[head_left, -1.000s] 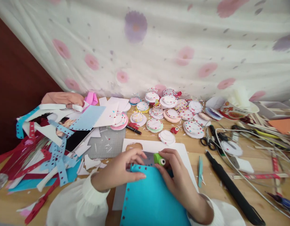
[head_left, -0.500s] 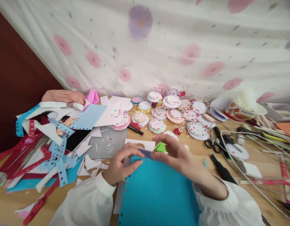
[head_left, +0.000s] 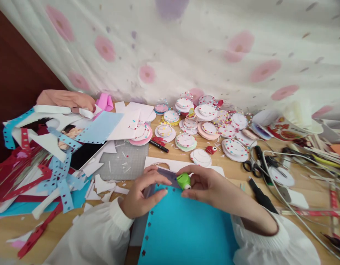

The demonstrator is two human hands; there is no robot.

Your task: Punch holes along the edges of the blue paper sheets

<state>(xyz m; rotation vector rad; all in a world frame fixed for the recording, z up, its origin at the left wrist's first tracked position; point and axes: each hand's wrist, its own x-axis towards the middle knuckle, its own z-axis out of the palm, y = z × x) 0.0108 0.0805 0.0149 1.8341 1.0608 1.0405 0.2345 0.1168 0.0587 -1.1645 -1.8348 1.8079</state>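
Note:
A bright blue sheet of paper [head_left: 183, 232] lies in front of me, small holes punched along its left and top edges. My left hand [head_left: 144, 193] pinches its upper left corner. My right hand [head_left: 205, 186] is closed round a small green punch [head_left: 183, 181] set on the sheet's top edge. Under the sheet lies a white card [head_left: 186, 166] with a cut-out, and a grey piece shows between my hands. Both my sleeves are white.
Punched red, blue and white paper strips [head_left: 48, 165] heap up at the left beside a grey cutting mat [head_left: 126, 165]. Several decorated paper discs [head_left: 203, 127] crowd the back. Scissors [head_left: 255, 163], a black pen [head_left: 262, 197], cables and sticks lie right. A flowered cloth [head_left: 186, 48] hangs behind.
My right hand turned the green punch and brought it down onto the sheet's top edge, a little left of before. The camera view tilted down slightly. My left hand kept its pinch.

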